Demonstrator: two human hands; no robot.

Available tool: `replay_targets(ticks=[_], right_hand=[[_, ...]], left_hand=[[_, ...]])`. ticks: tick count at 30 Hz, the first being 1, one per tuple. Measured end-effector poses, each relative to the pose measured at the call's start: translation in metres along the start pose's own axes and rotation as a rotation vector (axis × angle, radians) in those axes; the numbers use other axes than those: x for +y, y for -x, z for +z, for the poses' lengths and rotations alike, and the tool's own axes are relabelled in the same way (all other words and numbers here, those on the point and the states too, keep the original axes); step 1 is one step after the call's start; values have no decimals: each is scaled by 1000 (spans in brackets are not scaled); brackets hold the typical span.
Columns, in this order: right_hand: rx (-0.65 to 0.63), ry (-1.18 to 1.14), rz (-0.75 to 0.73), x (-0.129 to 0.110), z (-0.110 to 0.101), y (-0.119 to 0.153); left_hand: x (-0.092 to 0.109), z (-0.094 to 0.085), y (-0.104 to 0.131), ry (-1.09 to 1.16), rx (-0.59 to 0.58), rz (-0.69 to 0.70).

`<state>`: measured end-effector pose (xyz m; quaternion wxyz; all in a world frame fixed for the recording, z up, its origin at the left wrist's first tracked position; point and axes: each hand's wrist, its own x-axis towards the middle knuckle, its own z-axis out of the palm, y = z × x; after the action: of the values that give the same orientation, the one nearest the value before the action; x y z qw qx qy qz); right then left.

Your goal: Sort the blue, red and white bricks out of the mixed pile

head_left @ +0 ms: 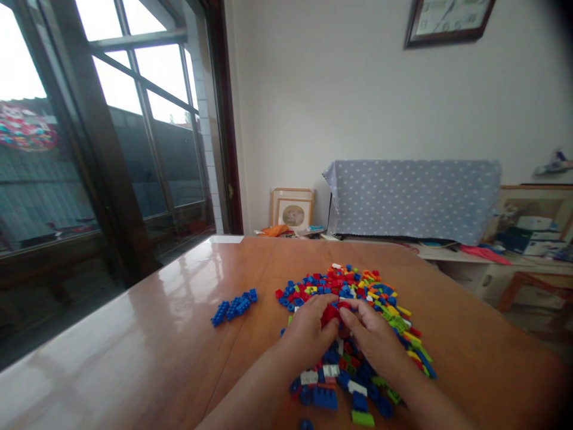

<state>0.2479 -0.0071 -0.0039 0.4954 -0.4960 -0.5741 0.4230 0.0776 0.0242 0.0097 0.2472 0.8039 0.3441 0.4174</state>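
Note:
Both hands meet over a heap of loose, many-coloured building bricks [324, 397] on the wooden table. My left hand [311, 331] is closed around red bricks [330, 315], its thumb and fingers pressed against them. From the right, my right hand [369, 328] pinches the same red piece, fingertips nearly touching those of my left hand. A bit of blue shows between the fingers; how the bricks join is hidden. Left of the heap lies a separate group of blue bricks [233, 306], set close together in a slanting row.
The wooden table [179, 352] stretches out on both sides of the heap. A white sheet [226, 239] lies at its far left edge. Beyond stand a framed picture [293, 214] and something under a dotted grey cloth [412, 200]. Glass doors line the left.

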Motion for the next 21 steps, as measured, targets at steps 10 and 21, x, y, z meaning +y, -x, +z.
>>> replay_targets(ticks=[10,21], right_hand=[[-40,69,-87,-4,-2,1],[-39,74,-101,-12,6,4]], left_hand=[[7,-4,1,21,-53,29],[4,-1,6,-152,-150,53]])
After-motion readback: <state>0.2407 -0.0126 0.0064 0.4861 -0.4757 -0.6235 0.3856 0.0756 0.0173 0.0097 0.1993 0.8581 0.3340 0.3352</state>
